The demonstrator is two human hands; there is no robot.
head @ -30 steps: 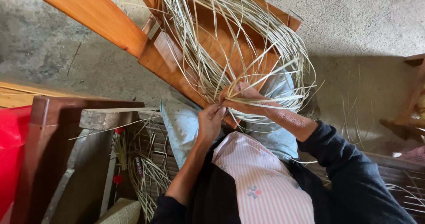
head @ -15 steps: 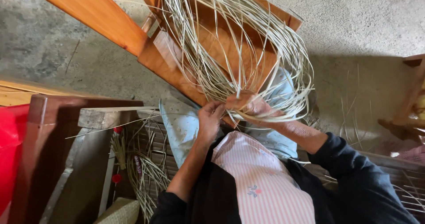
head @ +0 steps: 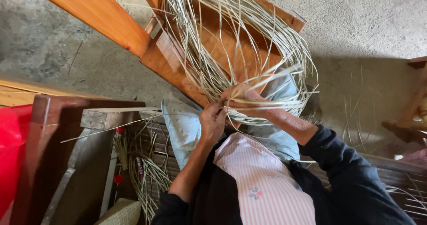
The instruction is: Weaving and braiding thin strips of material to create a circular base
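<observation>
Fingers (head: pixel 216 113) of both hands pinch pale cane strips (head: pixel 249 51) at the wooden chair frame (head: pixel 187 69); beyond them most strips hang loose, so weaving looks barely begun.

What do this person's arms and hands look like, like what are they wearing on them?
Both hands are bare, with no gloves, and no rings or watch can be made out. The left hand comes from a dark sleeve pushed up to about the elbow, forearm bare. The right hand comes from a dark navy sleeve pushed partway up, loose and wrinkled.
</observation>
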